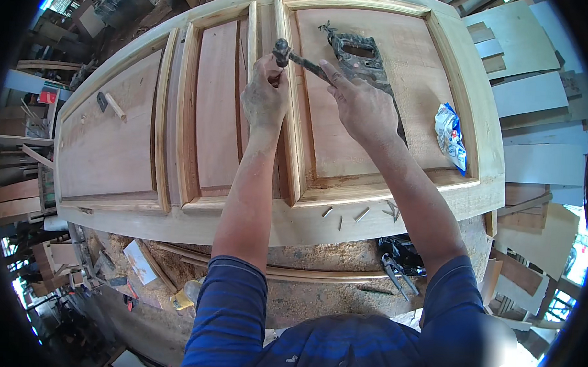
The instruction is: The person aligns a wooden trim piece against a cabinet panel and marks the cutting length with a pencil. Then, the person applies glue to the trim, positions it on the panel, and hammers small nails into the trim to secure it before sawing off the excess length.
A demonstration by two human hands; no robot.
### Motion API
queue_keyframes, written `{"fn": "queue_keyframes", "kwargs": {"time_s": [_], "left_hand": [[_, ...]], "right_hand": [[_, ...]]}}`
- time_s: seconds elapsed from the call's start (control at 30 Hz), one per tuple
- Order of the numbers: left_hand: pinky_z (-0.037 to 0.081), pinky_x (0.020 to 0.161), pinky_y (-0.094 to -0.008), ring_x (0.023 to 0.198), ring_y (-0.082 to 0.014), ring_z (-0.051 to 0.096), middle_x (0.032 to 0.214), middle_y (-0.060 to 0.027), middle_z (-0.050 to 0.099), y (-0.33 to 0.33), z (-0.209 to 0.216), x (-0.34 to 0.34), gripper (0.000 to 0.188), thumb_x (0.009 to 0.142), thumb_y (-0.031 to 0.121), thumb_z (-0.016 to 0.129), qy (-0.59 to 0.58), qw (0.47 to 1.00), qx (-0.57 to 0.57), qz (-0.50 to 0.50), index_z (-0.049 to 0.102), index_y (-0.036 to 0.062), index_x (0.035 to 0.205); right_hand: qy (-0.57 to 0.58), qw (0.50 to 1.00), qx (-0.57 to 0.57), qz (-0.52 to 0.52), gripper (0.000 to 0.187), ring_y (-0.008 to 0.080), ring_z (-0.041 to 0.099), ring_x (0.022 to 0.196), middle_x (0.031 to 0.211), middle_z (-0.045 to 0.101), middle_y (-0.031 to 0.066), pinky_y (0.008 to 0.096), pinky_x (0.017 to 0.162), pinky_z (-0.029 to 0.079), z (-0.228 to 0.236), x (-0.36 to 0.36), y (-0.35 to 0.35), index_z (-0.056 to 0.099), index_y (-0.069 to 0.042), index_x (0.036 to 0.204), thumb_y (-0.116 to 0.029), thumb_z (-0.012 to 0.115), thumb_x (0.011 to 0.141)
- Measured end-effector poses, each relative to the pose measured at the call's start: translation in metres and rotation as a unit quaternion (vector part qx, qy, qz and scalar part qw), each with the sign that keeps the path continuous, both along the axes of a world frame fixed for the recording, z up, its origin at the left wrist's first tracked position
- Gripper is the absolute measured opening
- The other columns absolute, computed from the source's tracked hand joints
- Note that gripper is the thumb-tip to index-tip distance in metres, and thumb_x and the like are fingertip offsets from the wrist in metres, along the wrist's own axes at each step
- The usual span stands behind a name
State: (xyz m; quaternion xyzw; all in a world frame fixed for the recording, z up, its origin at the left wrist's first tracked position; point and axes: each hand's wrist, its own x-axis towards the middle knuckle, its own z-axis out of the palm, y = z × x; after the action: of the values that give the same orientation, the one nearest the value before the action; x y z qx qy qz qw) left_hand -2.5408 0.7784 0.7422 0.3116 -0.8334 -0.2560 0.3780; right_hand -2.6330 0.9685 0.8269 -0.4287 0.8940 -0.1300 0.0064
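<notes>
A wooden door panel (397,187) with raised moulding frames lies flat in front of me. My right hand (368,108) is closed around the dark handle of a hammer (305,62). The hammer's head is right at the fingertips of my left hand (266,98), over the moulding strip (289,125) between the middle and right panels. Those left fingers are pinched together, and whatever they hold is hidden. Beyond my right hand a handsaw (357,51) with a dark, worn handle lies on the right panel, its blade partly behind my forearm.
A blue and white plastic packet (450,137) lies inside the right panel. Several small slim pieces (362,214) are scattered along the near rail. Pliers (397,274) rest on the sawdust-covered bench below. A small wood-handled tool (114,105) is on the left panel. Boards (530,101) are stacked at right.
</notes>
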Motion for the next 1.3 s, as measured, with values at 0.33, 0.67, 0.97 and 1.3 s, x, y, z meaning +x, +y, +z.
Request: {"fn": "queue_keyframes", "kwargs": {"time_s": [0.33, 0.67, 0.97, 1.3], "left_hand": [[0.062, 0.078, -0.0468, 0.081, -0.0302, 0.081, 0.09, -0.0087, 0.082, -0.004, -0.005, 0.002, 0.048, 0.096, 0.02, 0.08, -0.022, 1.0, 0.019, -0.012, 0.058, 0.0194, 0.139], [0.062, 0.076, -0.0463, 0.083, -0.0294, 0.08, 0.093, -0.0072, 0.082, -0.007, -0.001, 0.002, 0.046, 0.094, 0.014, 0.079, -0.025, 0.999, 0.017, -0.017, 0.063, 0.0152, 0.138], [0.063, 0.079, -0.0473, 0.086, -0.0317, 0.08, 0.096, -0.011, 0.082, -0.01, 0.0, 0.001, 0.048, 0.093, 0.013, 0.079, -0.024, 0.999, 0.011, -0.026, 0.062, 0.0154, 0.137], [0.063, 0.078, -0.0481, 0.083, -0.0352, 0.08, 0.094, -0.0143, 0.081, -0.008, 0.0, 0.001, 0.043, 0.092, 0.015, 0.08, 0.001, 0.999, -0.016, -0.033, 0.065, 0.0123, 0.133]], "right_hand": [[-0.003, 1.0, 0.023, -0.007, 0.056, 0.0337, 0.077, 0.082, 0.097, 0.075, 0.0137, 0.049, 0.069, 0.063, 0.001, 0.001, -0.002, 0.05, -0.044, 0.164, -0.036, 0.064, 0.11], [0.042, 0.998, -0.035, 0.01, 0.057, 0.0322, 0.075, 0.073, 0.093, 0.074, 0.0113, 0.0479, 0.065, 0.062, -0.011, 0.001, 0.002, 0.051, -0.043, 0.163, -0.036, 0.067, 0.109], [0.039, 0.997, -0.064, 0.017, 0.056, 0.034, 0.076, 0.075, 0.094, 0.075, 0.0114, 0.0488, 0.066, 0.061, -0.013, -0.005, 0.0, 0.052, -0.039, 0.163, -0.034, 0.066, 0.109], [-0.133, 0.977, -0.166, -0.03, 0.053, 0.0383, 0.077, 0.086, 0.108, 0.078, 0.0212, 0.0461, 0.076, 0.062, -0.03, -0.001, 0.012, 0.058, -0.025, 0.16, -0.023, 0.069, 0.108]]}}
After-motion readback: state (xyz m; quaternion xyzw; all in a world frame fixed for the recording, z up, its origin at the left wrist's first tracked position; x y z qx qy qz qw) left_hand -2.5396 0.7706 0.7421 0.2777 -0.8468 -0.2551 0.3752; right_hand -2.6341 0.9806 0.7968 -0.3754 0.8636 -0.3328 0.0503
